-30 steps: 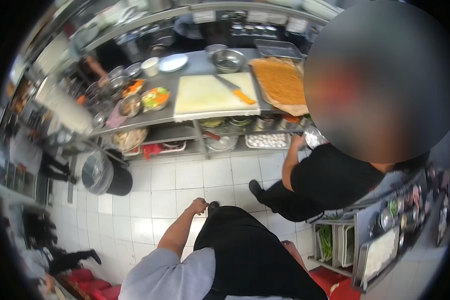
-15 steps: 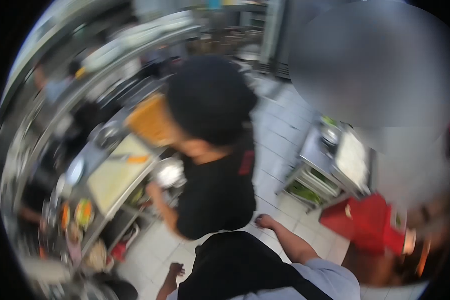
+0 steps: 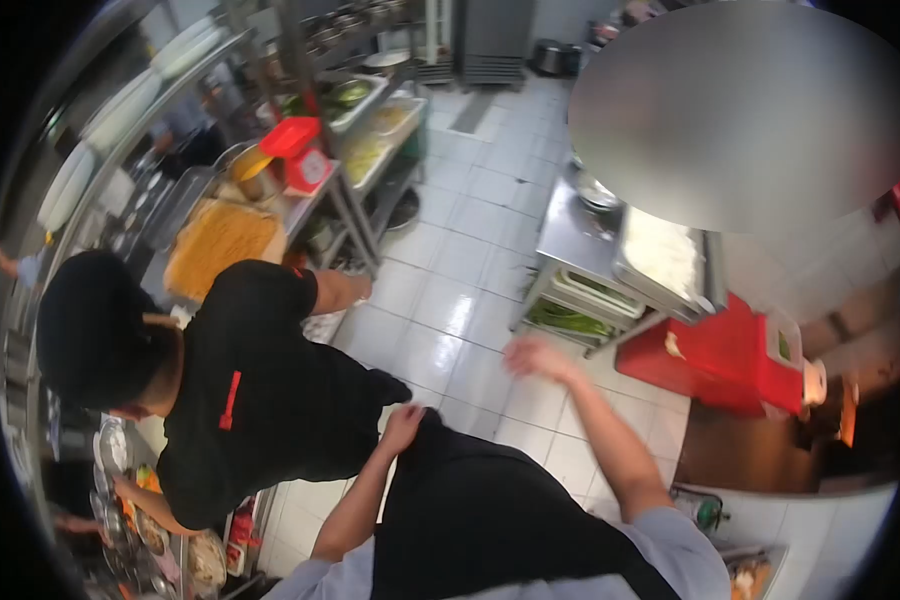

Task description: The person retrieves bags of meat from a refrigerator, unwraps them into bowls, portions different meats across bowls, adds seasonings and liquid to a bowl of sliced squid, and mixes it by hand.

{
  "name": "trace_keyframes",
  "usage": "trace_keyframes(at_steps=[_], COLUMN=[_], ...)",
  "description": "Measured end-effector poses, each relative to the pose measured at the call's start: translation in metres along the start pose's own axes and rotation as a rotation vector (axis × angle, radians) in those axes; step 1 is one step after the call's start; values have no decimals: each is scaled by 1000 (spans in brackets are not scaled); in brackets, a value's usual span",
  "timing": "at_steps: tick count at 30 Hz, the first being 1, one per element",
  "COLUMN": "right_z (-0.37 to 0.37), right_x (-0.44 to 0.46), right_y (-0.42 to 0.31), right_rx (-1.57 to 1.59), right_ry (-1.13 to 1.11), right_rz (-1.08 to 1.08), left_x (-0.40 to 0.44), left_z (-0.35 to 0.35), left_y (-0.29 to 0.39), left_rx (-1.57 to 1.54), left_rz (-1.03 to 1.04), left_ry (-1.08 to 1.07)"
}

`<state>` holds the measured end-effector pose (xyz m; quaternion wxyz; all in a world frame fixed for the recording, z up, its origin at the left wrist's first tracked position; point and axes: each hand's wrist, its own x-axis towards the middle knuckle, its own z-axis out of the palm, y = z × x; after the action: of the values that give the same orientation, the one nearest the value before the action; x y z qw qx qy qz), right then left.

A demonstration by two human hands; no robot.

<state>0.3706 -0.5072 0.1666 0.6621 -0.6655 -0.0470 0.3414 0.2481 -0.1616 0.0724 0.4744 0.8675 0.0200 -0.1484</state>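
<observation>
My left hand (image 3: 401, 427) is low beside my black apron (image 3: 500, 510), near the front of my body. Its fingers look curled, but what they hold, if anything, is too small to make out. Farther right, my right hand (image 3: 537, 358) is raised over the white tiled floor (image 3: 440, 340), blurred by motion. A co-worker (image 3: 260, 400) in a black shirt and cap stands close on my left, bent toward the counter.
An orange slab on a tray (image 3: 220, 245) and a red scale (image 3: 298, 155) stand on the left counter. At right are a steel table (image 3: 585, 225), a white-filled tray (image 3: 660, 255) and a red container (image 3: 705, 350). A grey blur covers the upper right.
The view has turned right, away from the cutting board. The co-worker has passed from my right to my left. My right hand has risen; my left hand now rests nearer my apron.
</observation>
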Motion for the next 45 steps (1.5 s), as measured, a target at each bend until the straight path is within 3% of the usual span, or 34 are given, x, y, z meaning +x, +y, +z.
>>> trace_keyframes(at_steps=[1,2,3,6,9,10,13,14,15,16,17,19,21,23,25,26,28,29,30,31,33,34,35,36,38,40,42,45], right_z=[-18,-56,-48,-90,-126,-140,-161,-169,-166,-168,-168,-155,-162,-176,-203,-219,-249,-260,-278,-285,-296,-301,-306,-310,-334,-351,-375,-407], right_x=[11,29,13,15,43,43,60,65,70,69,70,74,84,99,117,128,156,170,188,204,223,229,233,238,257,285,325,376], right_y=[-61,-99,-179,-302,-334,-333,-272,-239,-209,-174,-150,-132,-138,-153,-174,-179,-181,-171,-155,-145,-150,-165,-185,-202,-244,-272,-294,-330], right_rx=[-302,-869,-53,-95,-247,-363,-257,-203,-231,-352,-471,-14,-34,-36,-590,-568,-782,-774,-974,-1160,-1086,-1000,-923,-932,-961,-653,-618,-716], right_ry=[97,199,324,626,697,728,639,611,657,712,755,777,880,989,1271,1310,1352,1371,1357,1321,1166,1169,1160,1218,1263,1198,1128,1070], right_rz=[-135,-650,-389,-729,-768,-732,-478,-441,-421,-269,-118,17,30,37,-91,-70,-48,-42,31,112,329,344,358,283,192,66,31,0], left_x=[46,87,136,198,272,270,344,383,431,444,469,503,535,565,616,640,711,747,785,813,831,850,839,830,817,856,914,987], left_z=[-8,-22,-41,-133,-193,-208,-220,-210,-204,-195,-189,-177,-179,-167,-150,-138,-108,-101,-98,-101,-135,-146,-172,-186,-215,-227,-235,-230], left_y=[25,63,93,236,253,268,204,171,120,144,184,268,383,476,522,539,517,486,454,414,341,281,261,235,223,209,216,328], left_rx=[-51,-106,-198,-472,-527,-603,-818,-1048,-1059,-634,-621,-85,3,-230,-108,4,217,346,466,353,167,80,13,-201,-278,-359,-371,-454], left_rz=[49,156,292,475,656,597,406,188,-64,-362,-337,425,834,926,831,744,888,872,862,804,413,472,272,75,-198,-174,-76,224], left_ry=[75,215,301,586,814,819,598,430,76,-24,-61,-198,-218,-404,-542,-625,-519,-501,-462,-517,-597,-514,-563,-549,-350,-255,-154,-91])
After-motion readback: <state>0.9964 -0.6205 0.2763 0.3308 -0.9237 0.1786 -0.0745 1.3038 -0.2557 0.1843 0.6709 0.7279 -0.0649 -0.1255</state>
